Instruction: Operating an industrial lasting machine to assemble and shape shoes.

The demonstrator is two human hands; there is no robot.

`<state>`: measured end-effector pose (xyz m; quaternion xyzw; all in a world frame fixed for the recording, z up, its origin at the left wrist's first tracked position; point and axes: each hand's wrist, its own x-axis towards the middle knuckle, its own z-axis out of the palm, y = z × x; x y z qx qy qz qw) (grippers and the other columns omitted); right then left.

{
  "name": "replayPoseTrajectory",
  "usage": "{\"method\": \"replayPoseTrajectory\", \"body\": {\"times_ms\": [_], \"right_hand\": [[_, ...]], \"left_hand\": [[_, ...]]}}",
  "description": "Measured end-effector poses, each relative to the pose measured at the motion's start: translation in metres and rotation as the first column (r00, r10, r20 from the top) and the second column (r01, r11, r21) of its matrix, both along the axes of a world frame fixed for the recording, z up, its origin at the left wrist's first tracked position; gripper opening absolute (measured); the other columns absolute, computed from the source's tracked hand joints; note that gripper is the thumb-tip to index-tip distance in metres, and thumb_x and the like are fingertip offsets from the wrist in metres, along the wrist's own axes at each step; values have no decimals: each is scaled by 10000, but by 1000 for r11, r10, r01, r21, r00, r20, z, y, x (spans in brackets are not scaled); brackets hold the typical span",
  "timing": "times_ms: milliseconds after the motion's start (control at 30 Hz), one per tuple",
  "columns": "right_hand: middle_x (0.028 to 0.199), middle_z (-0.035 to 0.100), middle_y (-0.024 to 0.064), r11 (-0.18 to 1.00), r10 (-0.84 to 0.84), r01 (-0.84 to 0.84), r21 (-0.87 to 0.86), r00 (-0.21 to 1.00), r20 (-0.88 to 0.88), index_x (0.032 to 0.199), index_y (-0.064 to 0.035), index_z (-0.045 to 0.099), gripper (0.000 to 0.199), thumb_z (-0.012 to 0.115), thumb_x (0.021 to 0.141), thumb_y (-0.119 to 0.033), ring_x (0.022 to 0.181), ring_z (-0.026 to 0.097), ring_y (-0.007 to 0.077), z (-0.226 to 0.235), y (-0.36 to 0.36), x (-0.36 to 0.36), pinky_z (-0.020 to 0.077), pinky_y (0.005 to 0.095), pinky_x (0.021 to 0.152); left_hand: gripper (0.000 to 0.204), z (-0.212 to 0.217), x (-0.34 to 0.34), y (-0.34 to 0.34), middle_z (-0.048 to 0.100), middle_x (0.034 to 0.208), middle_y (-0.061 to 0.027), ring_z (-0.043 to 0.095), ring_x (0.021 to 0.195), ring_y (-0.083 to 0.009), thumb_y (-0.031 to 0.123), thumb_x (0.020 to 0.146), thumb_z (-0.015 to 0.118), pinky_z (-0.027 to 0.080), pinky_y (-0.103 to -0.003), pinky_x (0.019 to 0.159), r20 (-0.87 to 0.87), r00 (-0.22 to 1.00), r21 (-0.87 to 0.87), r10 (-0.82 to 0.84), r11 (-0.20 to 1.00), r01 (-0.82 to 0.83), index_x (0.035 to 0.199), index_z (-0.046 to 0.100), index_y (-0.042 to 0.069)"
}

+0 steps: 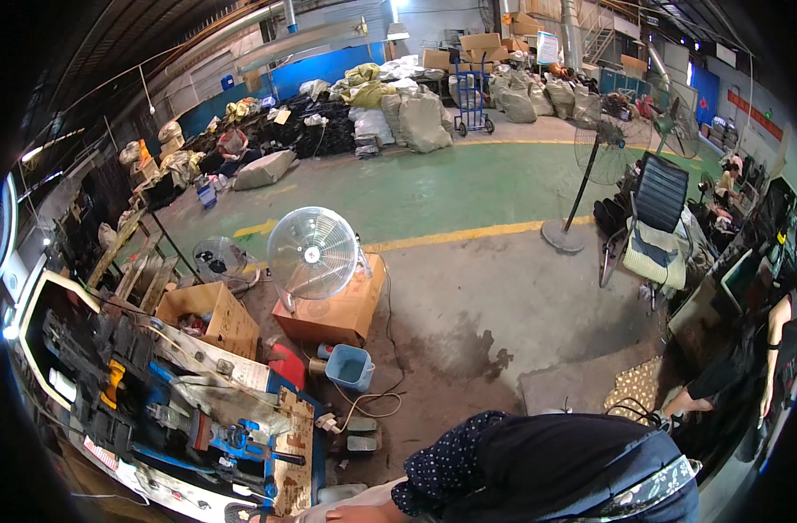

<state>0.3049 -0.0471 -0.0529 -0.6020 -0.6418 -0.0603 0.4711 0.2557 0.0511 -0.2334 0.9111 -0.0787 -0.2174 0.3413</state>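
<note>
Neither of my hands shows in the head view. Close in front, at the lower edge, bends a person in a dark top (555, 462) with a white-dotted sleeve (451, 458). Part of that person's hand (359, 515) shows beside a pale surface, its fingers cut off by the edge. To the left stands a workbench with a worn wooden board (292, 427). A blue tool or machine (241, 444) lies on it, among dark metal parts and a yellow-orange piece (112, 383).
A clear-bladed fan (311, 253) stands on a cardboard box (333, 315), near a blue bucket (350, 370) and cables. An office chair (660, 196) and pedestal fan (582, 187) stand right. Another person's arm (775, 344) shows far right. Sacks (425, 122) and a blue hand truck (473, 96) line the back.
</note>
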Motion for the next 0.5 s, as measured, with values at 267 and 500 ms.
{"method": "replayPoseTrajectory", "body": {"times_ms": [267, 500], "right_hand": [[1188, 564, 102, 995, 99, -99, -19, 995, -16, 1017, -113, 617, 187, 606, 870, -227, 1023, 504, 314, -22, 18, -16, 422, 439, 895], [1212, 593, 99, 969, 159, -156, -191, 987, 1, 1045, -162, 686, 308, 715, 740, -136, 986, 553, 320, 29, 20, -49, 442, 446, 871]], "left_hand": [[329, 52, -72, 33, 686, 1038, -201, 643, 975, -404, 250, 831, 651, 515, -478, 824, 59, 919, 81, 390, 916, -394, 1112, 668, 80], [212, 163, -242, -17, 708, 1024, -153, 678, 940, -347, 164, 913, 636, 548, -413, 835, 404, 319, -107, 858, 390, -914, 1078, 688, 42]]}}
